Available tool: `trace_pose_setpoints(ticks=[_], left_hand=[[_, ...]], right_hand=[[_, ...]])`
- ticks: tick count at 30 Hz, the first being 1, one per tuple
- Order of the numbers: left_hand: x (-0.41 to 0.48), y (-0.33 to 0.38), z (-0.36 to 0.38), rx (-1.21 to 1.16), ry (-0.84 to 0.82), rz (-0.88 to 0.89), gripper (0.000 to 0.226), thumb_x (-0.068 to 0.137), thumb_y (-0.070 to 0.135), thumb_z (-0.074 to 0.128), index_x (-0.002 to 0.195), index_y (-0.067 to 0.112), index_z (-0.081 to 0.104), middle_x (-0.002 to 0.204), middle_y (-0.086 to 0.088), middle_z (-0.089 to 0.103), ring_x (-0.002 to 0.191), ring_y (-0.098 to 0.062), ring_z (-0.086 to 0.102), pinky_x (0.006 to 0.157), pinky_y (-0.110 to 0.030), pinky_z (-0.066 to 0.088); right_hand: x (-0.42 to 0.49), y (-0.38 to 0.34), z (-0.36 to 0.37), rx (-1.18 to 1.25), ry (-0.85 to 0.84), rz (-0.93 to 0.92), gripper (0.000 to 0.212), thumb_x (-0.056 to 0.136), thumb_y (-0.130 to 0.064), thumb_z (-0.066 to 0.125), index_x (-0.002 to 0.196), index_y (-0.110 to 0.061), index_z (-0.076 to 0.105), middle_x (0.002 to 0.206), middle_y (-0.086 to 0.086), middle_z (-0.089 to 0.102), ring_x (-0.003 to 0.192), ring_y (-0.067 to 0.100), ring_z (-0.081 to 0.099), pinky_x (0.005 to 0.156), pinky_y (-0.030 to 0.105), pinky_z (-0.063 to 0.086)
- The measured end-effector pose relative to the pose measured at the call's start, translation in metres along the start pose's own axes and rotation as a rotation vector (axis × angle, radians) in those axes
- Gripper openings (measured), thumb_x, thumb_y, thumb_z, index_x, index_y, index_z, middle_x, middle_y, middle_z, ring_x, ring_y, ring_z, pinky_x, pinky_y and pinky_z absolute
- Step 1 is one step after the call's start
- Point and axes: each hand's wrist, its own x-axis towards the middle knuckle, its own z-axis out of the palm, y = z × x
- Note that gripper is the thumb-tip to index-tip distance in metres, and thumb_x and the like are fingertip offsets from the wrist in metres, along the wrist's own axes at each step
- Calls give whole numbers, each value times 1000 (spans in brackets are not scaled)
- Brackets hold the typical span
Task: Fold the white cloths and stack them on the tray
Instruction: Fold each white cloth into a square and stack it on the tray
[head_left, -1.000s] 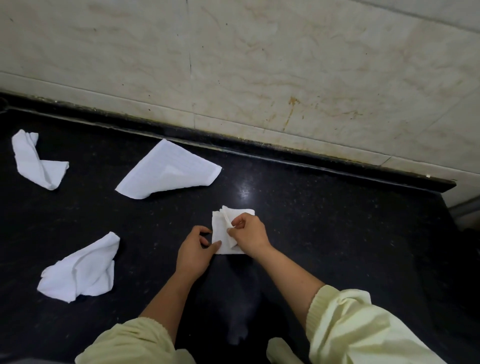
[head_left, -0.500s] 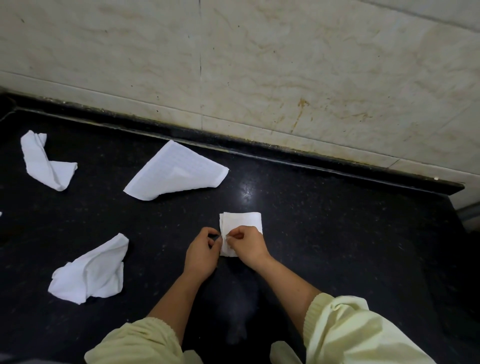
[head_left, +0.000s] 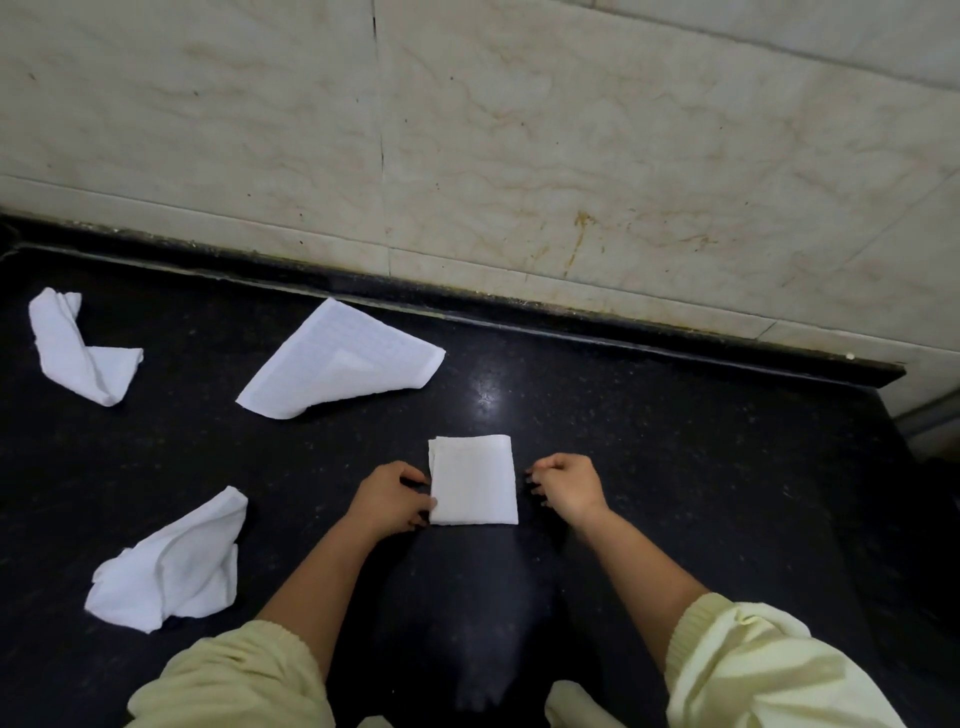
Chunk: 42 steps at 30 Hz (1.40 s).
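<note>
A small folded white cloth (head_left: 472, 480) lies flat on the black counter (head_left: 675, 467) between my hands. My left hand (head_left: 392, 496) touches its left edge with the fingertips, fingers curled. My right hand (head_left: 569, 486) rests just right of the cloth, apart from it, fingers curled down onto the counter and holding nothing. Three unfolded white cloths lie to the left: one loosely doubled (head_left: 340, 361) near the wall, one crumpled (head_left: 78, 348) at far left, one crumpled (head_left: 171, 564) near my left forearm. No tray is in view.
A beige marble wall (head_left: 519, 130) rises behind the counter's raised black back edge (head_left: 571, 322). The counter ends at the right around (head_left: 904, 441). My pale yellow sleeves (head_left: 753, 670) fill the bottom of the view.
Both hands were pinching and folding the cloth at its left side. Now the cloth lies flat as a neat rectangle, and my right hand has let go and moved to its right.
</note>
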Motion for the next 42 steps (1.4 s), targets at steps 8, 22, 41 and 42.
trace_pose_setpoints(ticks=[8, 22, 41, 42], left_hand=[[-4, 18, 14, -166, -10, -152, 21, 88, 21, 65, 91, 0, 64, 100, -20, 69, 92, -31, 68, 63, -35, 57], [-28, 16, 18, -533, -213, -280, 15, 83, 7, 62, 97, 7, 66, 82, -6, 66, 75, -18, 61, 71, -31, 53], [-82, 62, 93, -331, -508, 29, 56, 80, 4, 63, 122, 40, 58, 113, -1, 69, 89, -19, 66, 69, -29, 53], [-90, 67, 103, -315, -518, 55, 57, 80, 3, 63, 122, 41, 57, 111, 0, 69, 88, -19, 67, 69, -29, 52]], right_hand=[[-10, 1, 13, 88, -88, 57, 13, 80, -13, 69, 73, -11, 59, 73, 4, 63, 64, 15, 56, 56, 25, 45], [-28, -6, -4, 321, -226, 225, 20, 69, -20, 69, 87, -11, 67, 78, 2, 62, 69, 15, 53, 51, 23, 36], [-88, 57, -106, 788, -168, 97, 29, 80, -1, 59, 107, -12, 59, 101, 11, 66, 89, 25, 64, 70, 37, 55], [-94, 62, -118, 805, -162, 82, 29, 80, -1, 58, 108, -11, 58, 99, 11, 66, 87, 24, 65, 69, 38, 56]])
